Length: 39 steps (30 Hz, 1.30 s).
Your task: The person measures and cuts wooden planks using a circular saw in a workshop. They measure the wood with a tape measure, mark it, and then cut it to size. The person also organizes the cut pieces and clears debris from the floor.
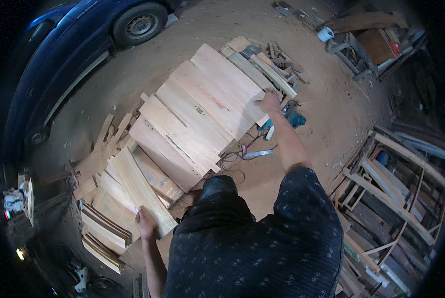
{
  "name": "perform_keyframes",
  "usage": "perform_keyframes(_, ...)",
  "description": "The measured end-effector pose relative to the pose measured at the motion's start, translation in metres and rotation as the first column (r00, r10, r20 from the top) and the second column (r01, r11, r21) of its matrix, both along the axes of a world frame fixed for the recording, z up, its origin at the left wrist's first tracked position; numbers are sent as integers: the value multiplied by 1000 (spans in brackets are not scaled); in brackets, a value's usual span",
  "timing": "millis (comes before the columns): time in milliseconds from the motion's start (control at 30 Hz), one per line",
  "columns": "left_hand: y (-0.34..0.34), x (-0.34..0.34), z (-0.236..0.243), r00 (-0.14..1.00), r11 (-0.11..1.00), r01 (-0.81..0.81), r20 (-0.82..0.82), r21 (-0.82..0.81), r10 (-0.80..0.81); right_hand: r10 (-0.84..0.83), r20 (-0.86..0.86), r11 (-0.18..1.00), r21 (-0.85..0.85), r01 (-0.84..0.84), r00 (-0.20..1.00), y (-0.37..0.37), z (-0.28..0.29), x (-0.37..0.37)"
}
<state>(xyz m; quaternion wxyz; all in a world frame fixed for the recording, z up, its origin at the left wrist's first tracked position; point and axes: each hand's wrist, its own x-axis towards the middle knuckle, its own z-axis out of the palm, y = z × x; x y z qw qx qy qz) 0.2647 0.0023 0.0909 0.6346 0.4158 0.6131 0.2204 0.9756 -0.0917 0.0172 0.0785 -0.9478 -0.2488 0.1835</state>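
Where a pale plank [140,184] slants across loose boards, its wood shows straight, fine grain, sawn flat with square ends and long parallel edges. Beside it, a row of boards [197,109] lies edge to edge, smooth and pinkish to cream, with uneven ends, thin dark gaps and a small dark hole in one face. The plank lies off the row's left side, near its near left corner, and overlaps the boards beneath.

The left hand [145,224] is closed on the plank's left edge, close to its near end; whether the plank is lifted there, I cannot tell. Well apart from the plank, the right hand [270,103] rests at the row's right side, touching a board end; whether it grips or only presses, I cannot tell.

One board in the row bears a reddish smear [219,104], too blurred to say if it is writing.

Just off the row's near right edge, a teal power tool [296,120], a dark cable [232,158] and a metal square [258,153] lie on the sandy ground [336,104]. Rough offcuts [284,62] crowd the row's far right corner. Farther out are a blue vehicle [68,54] and heaped timber [396,203].
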Motion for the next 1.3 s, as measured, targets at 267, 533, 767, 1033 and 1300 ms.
perform_keyframes(267,-5,27,5,830,743,466,-529,480,-178,224,-101,965,163,-206,969,16,45,-28)
perform_keyframes(533,-10,16,-28,991,980,58,-131,192,-34,233,-200,876,469,-115,952,-7,71,-40)
perform_keyframes(767,-27,1,-7,948,950,-304,76,-69,308,211,-635,810,539,231,743,-9,115,-130)
perform_keyframes(1033,-30,-24,27,919,918,-393,-72,-54,389,412,-643,803,591,77,646,38,109,-232)
perform_keyframes(1300,-69,-121,1,835,854,-518,-190,50,517,501,-627,859,445,-253,597,80,132,-367)
